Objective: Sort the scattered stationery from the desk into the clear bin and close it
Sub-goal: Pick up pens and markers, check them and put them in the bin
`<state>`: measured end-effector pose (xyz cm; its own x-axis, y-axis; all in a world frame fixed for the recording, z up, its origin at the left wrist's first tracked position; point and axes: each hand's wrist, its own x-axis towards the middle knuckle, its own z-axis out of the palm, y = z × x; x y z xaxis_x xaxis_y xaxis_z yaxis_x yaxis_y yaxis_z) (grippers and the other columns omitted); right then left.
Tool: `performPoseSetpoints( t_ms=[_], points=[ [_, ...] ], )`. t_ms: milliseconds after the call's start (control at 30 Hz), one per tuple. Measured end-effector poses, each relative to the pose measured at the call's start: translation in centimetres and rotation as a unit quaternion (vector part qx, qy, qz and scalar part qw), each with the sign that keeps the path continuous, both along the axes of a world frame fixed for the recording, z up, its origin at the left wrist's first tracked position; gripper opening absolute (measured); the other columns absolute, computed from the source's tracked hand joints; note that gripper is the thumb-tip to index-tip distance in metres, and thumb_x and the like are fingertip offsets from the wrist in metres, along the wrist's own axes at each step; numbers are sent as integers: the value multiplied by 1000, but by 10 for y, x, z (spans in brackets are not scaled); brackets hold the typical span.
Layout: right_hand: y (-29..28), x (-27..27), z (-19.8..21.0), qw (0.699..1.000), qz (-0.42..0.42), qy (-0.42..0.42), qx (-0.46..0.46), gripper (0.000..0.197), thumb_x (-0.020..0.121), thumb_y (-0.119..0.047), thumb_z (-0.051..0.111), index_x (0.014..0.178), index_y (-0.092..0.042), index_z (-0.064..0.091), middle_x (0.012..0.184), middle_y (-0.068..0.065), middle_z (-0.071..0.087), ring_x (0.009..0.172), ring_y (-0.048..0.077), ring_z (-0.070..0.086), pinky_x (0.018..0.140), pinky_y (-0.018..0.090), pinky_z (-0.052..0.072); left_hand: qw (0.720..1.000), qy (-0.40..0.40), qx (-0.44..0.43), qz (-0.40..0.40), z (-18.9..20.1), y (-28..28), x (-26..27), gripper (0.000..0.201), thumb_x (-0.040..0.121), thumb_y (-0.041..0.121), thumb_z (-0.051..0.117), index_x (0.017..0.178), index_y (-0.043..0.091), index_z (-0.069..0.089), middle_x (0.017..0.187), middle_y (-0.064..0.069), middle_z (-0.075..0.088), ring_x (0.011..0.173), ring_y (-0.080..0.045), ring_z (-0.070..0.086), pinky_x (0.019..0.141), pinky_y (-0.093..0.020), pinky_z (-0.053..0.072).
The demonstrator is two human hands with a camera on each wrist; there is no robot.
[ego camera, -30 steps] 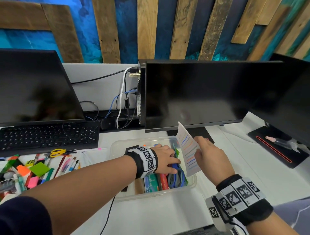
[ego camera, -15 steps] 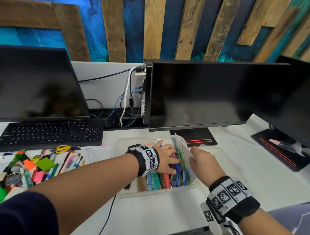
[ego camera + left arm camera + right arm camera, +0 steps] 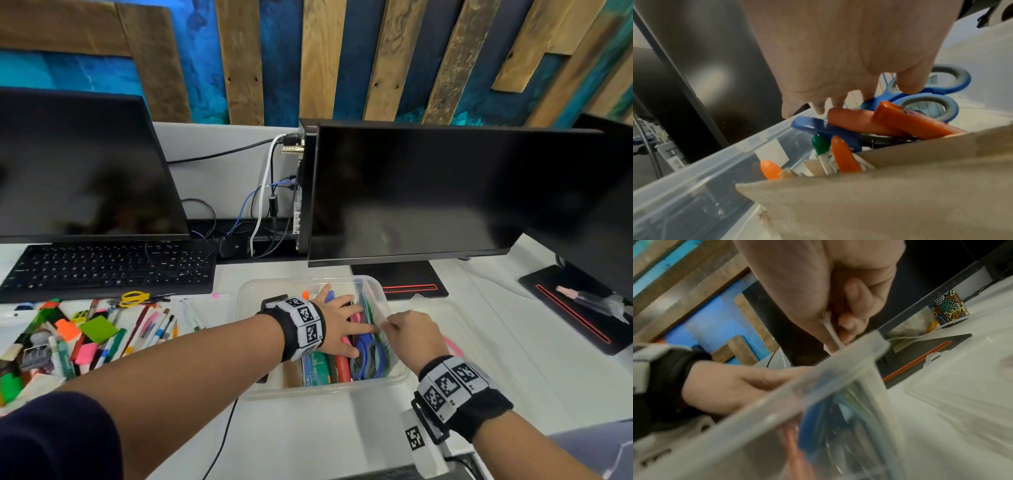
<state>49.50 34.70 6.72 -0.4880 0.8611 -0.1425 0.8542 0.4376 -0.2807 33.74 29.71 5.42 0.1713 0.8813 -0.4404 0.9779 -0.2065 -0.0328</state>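
Observation:
The clear bin [image 3: 310, 390] sits on the desk in front of the middle monitor, holding blue scissors [image 3: 368, 356], boxes and markers. My left hand [image 3: 356, 329] lies inside it, fingers straight, pressing on the contents; the left wrist view has a fingertip on the scissors [image 3: 920, 100] beside an orange stapler [image 3: 910, 121]. My right hand [image 3: 388, 323] pinches the top edge of a white sheet with coloured lines [image 3: 373, 318], which stands against the bin's right wall. The right wrist view shows thumb and finger holding that sheet [image 3: 831, 331] just above the bin's rim [image 3: 818, 378].
Scattered pens, markers and sticky notes [image 3: 102, 329] and yellow scissors [image 3: 135, 298] lie left of the bin, below a black keyboard [image 3: 109, 267]. The clear lid [image 3: 486, 346] lies right of the bin. Monitors [image 3: 411, 192] stand close behind. A black cable [image 3: 222, 442] runs off the front.
My right hand has lowered the sheet from above the bin down inside, along its right wall. My left hand has stayed on the contents, its fingers now stretched further right.

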Motion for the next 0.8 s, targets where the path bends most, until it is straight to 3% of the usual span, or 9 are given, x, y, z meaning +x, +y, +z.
performPoseSetpoints(
  t_ms=[133,200,300,433,567,733,800],
  points=[
    [3,-2,-17,999,17,-40,6,31,95,-26,44,93,-13,73,91,1,38,90,19,37,81,27,37,1000,13,-2,-4,0,0,1,60,93,59,32,147,44,9,160,0,6,147,-25,-4,112,-61,-9],
    [8,-6,-21,999,12,-42,6,33,94,-27,42,92,-14,72,94,1,44,98,21,40,79,27,33,1000,13,-5,-2,0,0,2,61,93,59,33,147,44,9,160,0,6,147,-25,-4,112,-61,-9],
    [9,-10,-16,998,9,-66,-4,32,95,-27,43,95,-11,71,106,4,47,98,20,37,85,33,43,1000,18,-11,-1,1,0,2,62,93,59,33,147,43,9,160,0,6,147,-25,-4,113,-61,-7],
    [6,-13,-14,993,35,-113,13,31,95,-26,44,106,-12,69,115,5,48,111,24,41,89,34,44,1000,18,-14,5,0,0,2,62,93,59,34,147,42,10,160,0,5,147,-25,-4,113,-61,-7],
    [8,-8,-4,992,68,-110,12,29,94,-30,49,118,-22,62,122,5,42,113,24,44,93,34,45,1000,25,-18,3,3,-2,4,63,94,57,34,148,41,7,160,1,3,147,-25,-4,113,-61,-5],
    [9,-2,8,993,69,-91,-28,37,94,-21,50,130,-26,54,123,7,42,103,24,59,91,31,51,999,32,-21,-6,3,-3,5,67,94,56,35,149,39,0,160,0,2,147,-25,-3,114,-60,-3],
    [7,0,6,993,75,-80,-41,47,94,-20,49,139,-28,41,130,7,41,105,24,60,90,30,50,999,38,-11,-13,7,-5,5,67,95,56,34,150,36,2,160,-1,3,147,-24,-3,114,-59,-3]
  ],
)
